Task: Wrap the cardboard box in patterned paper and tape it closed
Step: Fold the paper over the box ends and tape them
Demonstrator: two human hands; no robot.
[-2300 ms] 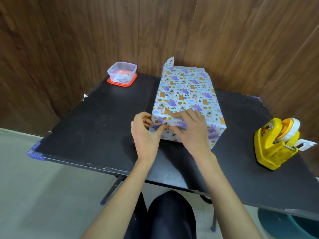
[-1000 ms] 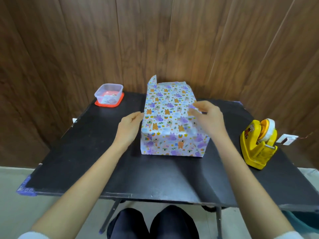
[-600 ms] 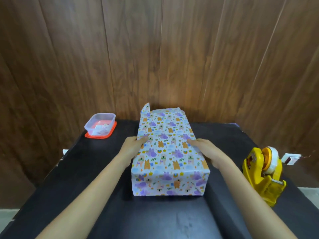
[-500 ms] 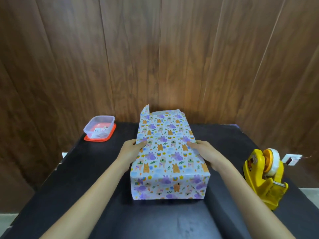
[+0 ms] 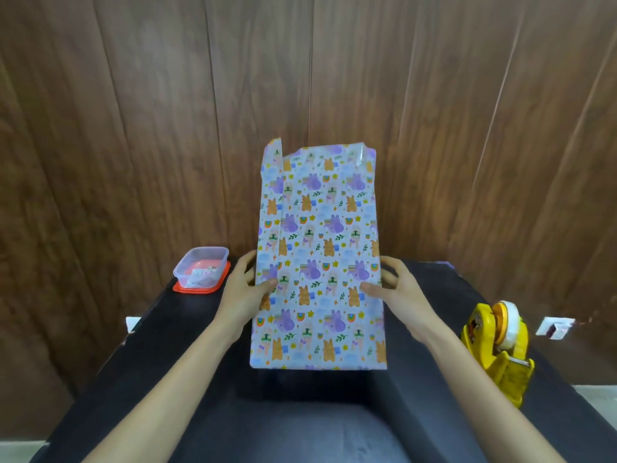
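Observation:
The box wrapped in patterned paper (image 5: 319,259) stands nearly upright on its near end on the black table (image 5: 300,416), its broad face turned toward me. Loose paper flaps stick up at its top end. My left hand (image 5: 245,289) grips the box's left edge, thumb on the front face and fingers behind. My right hand (image 5: 395,289) grips the right edge the same way. The cardboard itself is hidden under the paper.
A yellow tape dispenser (image 5: 497,349) stands at the table's right edge. A clear plastic container on an orange lid (image 5: 201,269) sits at the back left corner. A wooden panel wall (image 5: 133,128) rises right behind the table.
Both hands moved from the near end to the box's sides, then tipped its far end up, so the box went from lying flat to standing on its near end.

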